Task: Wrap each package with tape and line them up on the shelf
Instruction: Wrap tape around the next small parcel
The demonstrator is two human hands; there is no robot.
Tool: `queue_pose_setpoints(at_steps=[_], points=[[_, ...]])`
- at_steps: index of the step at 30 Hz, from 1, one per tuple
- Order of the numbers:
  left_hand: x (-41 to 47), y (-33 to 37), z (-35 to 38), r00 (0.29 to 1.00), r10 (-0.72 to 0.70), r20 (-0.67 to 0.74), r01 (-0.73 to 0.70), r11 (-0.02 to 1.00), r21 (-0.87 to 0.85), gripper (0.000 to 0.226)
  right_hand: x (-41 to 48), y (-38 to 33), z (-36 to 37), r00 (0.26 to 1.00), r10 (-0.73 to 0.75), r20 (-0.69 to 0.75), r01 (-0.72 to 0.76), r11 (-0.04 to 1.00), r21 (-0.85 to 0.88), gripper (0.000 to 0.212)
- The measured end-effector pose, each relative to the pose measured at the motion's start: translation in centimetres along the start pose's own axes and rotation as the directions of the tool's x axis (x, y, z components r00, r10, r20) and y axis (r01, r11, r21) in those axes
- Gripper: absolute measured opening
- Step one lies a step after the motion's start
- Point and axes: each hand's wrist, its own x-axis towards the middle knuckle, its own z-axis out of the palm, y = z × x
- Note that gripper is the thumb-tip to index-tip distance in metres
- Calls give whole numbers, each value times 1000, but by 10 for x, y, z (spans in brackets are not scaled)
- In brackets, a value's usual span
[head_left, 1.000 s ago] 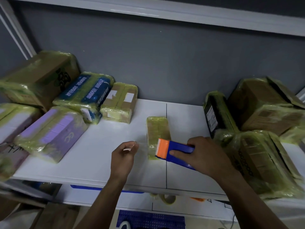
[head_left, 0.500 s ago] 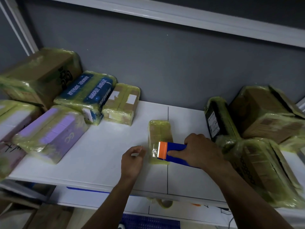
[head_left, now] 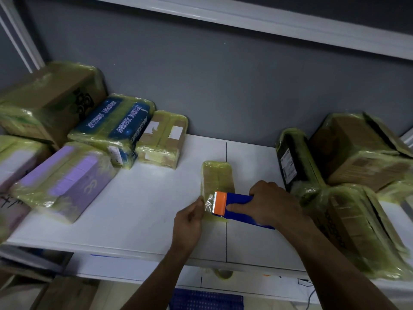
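1. Left hand: forearm reached up from below; fingers were curled, tips pinched on the tape end.
2. Right hand: knuckles up, it gripped the tape dispenser; thumb lay straight along its side.

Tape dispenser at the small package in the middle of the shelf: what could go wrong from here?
1. The tape end between the left hand and the tape dispenser looks crinkled; it may fold onto itself and bond poorly.
2. Neither hand seems to pin the small package; the right hand grips only the dispenser, so a pull could drag the package toward the front edge of the shelf.
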Motion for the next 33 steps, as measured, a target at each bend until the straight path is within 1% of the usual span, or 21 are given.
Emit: queue_pose_setpoints(at_steps=[4,6,8,10,12,14,15,16,18,23,26,27,30,33], points=[[-2,-3,-1,997,-41,69,45,997,-55,27,2,2,2,1000,-6,6,6,1000,28,68],[-1,-4,-8,993,4,121,0,999,-35,31,3,3,3,1000,-12,8,11,999,38,66],[2,-2,-17,978,116,172,-118,993,5,39,4,4,3,1000,-16,4,16,999,40,65],[12,0,-28,941,254,225,-278,957,82,44,4,5,4,1000,-20,7,19,999,40,65],[28,2,-40,870,360,337,-437,880,189,43,4,7,5,1000,-16,20,15,999,46,67],[44,6,-47,801,409,437,-561,767,311,40,4,7,6,1000,-13,25,11,999,52,68],[50,9,-49,780,418,466,-598,718,357,41,4,8,6,1000,-11,23,10,998,56,68],[54,11,-50,769,418,483,-615,688,385,44,3,8,6,1000,-10,21,9,998,60,67],[59,14,-51,760,430,488,-633,659,405,47,2,9,7,1000,-12,16,11,998,64,66],[64,16,-50,753,449,481,-649,627,431,39,-1,12,9,1000,-7,-15,8,998,66,70],[61,15,-53,731,467,498,-678,582,449,35,-4,14,8,1000,-6,-27,8,995,97,70],[61,13,-54,727,474,497,-683,577,449,34,-6,16,7,999,-8,-31,11,994,106,69],[60,12,-58,735,463,496,-671,604,430,33,-12,22,2,999,-12,-47,17,993,115,66],[62,18,-52,716,453,531,-690,576,439,33,-14,28,-7,999,0,-51,4,996,88,68]])
